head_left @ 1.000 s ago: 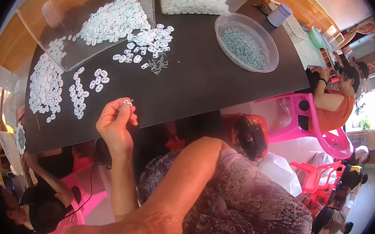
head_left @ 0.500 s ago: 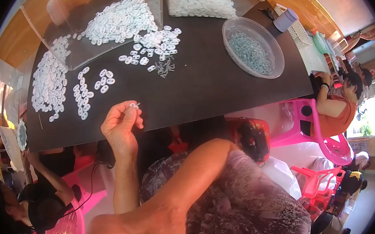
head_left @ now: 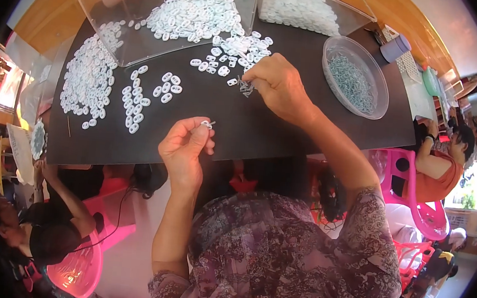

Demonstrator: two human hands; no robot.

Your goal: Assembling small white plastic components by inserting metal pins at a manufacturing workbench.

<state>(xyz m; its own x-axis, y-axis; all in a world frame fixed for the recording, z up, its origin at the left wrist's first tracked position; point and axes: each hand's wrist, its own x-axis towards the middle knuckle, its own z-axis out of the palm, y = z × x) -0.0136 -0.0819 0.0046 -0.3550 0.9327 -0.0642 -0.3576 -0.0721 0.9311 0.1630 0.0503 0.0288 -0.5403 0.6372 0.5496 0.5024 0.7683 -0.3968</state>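
My left hand (head_left: 184, 149) is raised over the table's near edge, thumb and fingers closed on a small white plastic piece (head_left: 207, 124). A thin metal screw seems to stick out of that piece. My right hand (head_left: 281, 88) reaches down to a little heap of grey screws (head_left: 246, 89), its thumb and fingertips pinched together there. Whether a screw is between those fingertips is hidden. Just beyond that heap lie scattered white oval pieces (head_left: 224, 70) with holes. Left of them sit a small group of white ovals (head_left: 167, 87) and a longer cluster (head_left: 135, 106).
Clear plastic bins (head_left: 125, 61) with white pieces stand along the back of the dark table (head_left: 240, 129). A round clear tub (head_left: 381, 104) of screws is at the right, near a lidded grey cup (head_left: 396, 48). Other people sit on pink chairs (head_left: 412, 188) either side.
My right arm has swung from low in front of me to the small screw heap. The view has shifted, and my left hand still holds the white piece.
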